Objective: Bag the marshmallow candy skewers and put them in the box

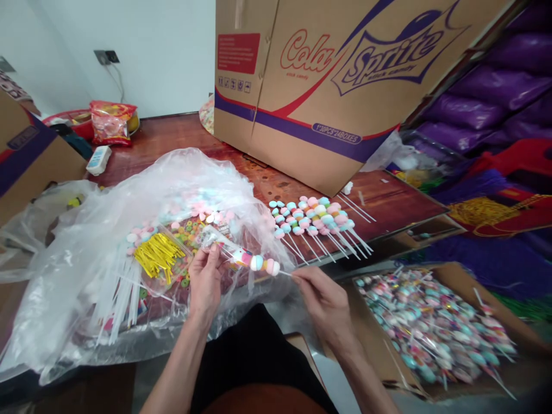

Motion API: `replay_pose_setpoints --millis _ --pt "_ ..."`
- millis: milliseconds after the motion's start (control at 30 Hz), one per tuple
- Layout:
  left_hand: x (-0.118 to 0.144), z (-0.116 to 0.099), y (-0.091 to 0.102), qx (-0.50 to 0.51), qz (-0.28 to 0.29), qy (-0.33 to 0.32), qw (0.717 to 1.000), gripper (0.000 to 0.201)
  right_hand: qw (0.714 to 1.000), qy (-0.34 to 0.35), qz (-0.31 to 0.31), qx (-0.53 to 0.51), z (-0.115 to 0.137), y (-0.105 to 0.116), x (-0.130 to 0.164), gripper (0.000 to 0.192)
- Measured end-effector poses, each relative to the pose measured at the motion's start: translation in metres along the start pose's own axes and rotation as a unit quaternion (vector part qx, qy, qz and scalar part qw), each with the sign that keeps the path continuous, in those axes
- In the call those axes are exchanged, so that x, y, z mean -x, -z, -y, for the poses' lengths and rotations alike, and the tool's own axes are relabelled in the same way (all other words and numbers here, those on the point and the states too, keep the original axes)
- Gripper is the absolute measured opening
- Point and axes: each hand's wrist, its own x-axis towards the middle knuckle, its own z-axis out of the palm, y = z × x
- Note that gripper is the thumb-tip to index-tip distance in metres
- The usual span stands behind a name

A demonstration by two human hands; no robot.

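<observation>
Roughly mid-batch, judging by the piles. Far left on the wooden table point(172, 135): big clear plastic bag point(86, 247) with loose marshmallows, candy rings, bare white sticks point(118, 296) and a bundle of yellow twist ties point(158, 254) — plenty of stock unused. Left hand point(206, 282) pinched on a small clear sleeve point(219, 241). Right hand point(325, 302) pinched on the stick end of a marshmallow skewer point(259, 263), candy end going into that sleeve, between both hands just above the lap; not tied yet. Centre-right on table: row of unwrapped skewers point(317, 221) waiting in front of the large printed carton point(328, 86). Far right, low: open box of wrapped skewers point(431, 330), fairly full, looks like the done pile.
</observation>
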Motion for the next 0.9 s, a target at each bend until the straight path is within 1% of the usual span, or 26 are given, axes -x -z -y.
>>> replay_pose_setpoints --millis 100,200,300,367,533,600,700,800,833,900 --pt "0.003 0.003 0.000 0.000 0.006 -0.005 1.000 0.032 0.999 -0.034 0.010 -0.033 0.001 -0.014 0.006 0.015" --pt "0.003 0.006 0.002 0.006 -0.011 -0.008 1.000 0.034 0.998 -0.046 0.028 -0.041 0.003 -0.023 0.011 0.015" --pt "0.002 0.008 0.005 0.002 -0.026 0.010 1.000 0.036 0.999 -0.033 0.029 -0.017 0.005 -0.027 0.013 0.016" --pt "0.002 0.009 0.006 -0.001 -0.024 0.025 0.999 0.038 1.000 -0.013 0.025 0.007 0.005 -0.028 0.013 0.017" --pt "0.007 0.012 0.001 -0.015 -0.016 0.042 0.999 0.041 0.996 0.034 0.056 0.068 0.005 -0.037 0.016 0.019" --pt "0.009 0.014 0.000 -0.022 -0.005 0.051 0.998 0.039 0.995 0.039 0.068 0.069 0.007 -0.042 0.017 0.021" --pt "0.010 0.016 0.001 -0.026 0.023 0.067 0.997 0.036 0.995 0.041 0.084 0.025 0.012 -0.047 0.017 0.022" --pt "0.006 0.016 0.006 -0.014 0.025 0.091 0.995 0.037 0.994 0.015 0.102 -0.032 0.016 -0.048 0.019 0.021" --pt "0.005 0.015 0.007 -0.009 0.021 0.099 0.995 0.038 0.993 -0.009 0.109 -0.051 0.018 -0.048 0.020 0.021" --pt "0.003 0.014 0.009 -0.007 0.021 0.109 0.994 0.039 0.985 -0.080 0.120 -0.091 0.019 -0.047 0.021 0.021"
